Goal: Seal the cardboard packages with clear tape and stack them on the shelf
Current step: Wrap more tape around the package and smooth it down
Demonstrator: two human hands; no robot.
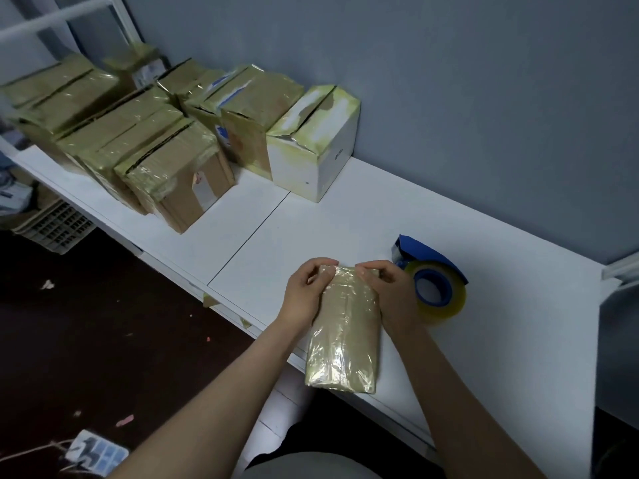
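Pinching the far corners of the tape-wrapped cardboard package (343,326) with left hand (306,292) and right hand (390,288), fingers curled, forearms stretched forward over the white shelf (345,219).

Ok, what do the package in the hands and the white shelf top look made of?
The package looks like brown cardboard under glossy clear tape, going by the wrinkled highlights. The shelf top seems a smooth matt white board, laminate or painted metal, I cannot tell; a thin seam splits two panels.
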